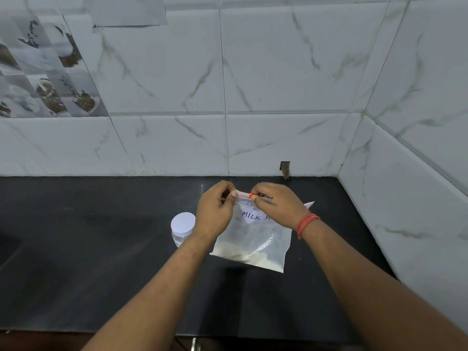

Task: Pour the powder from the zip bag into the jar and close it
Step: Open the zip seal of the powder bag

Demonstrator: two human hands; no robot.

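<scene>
Hands at the zip of the milk powder bag

Zip bag [253, 239] hangs upright above the black tabletop [101, 249], held by its top edge in both hands. Left hand [215, 211] pinches the left end of the seal strip, its fingers [229, 195] pressed together on it. Right hand [276, 203] pinches the orange slider [251, 196] partway along the strip, fingers closed on it. A red thread band [305, 224] circles the right wrist. Pale powder [249, 257] sits heaped in the bottom of the clear bag, under blue handwriting reading "MILK". Jar [181, 230] stands on the tabletop just left of the bag, partly behind the left wrist, its white lid [182, 222] on. Marbled wall tiles [278, 72] rise behind
</scene>
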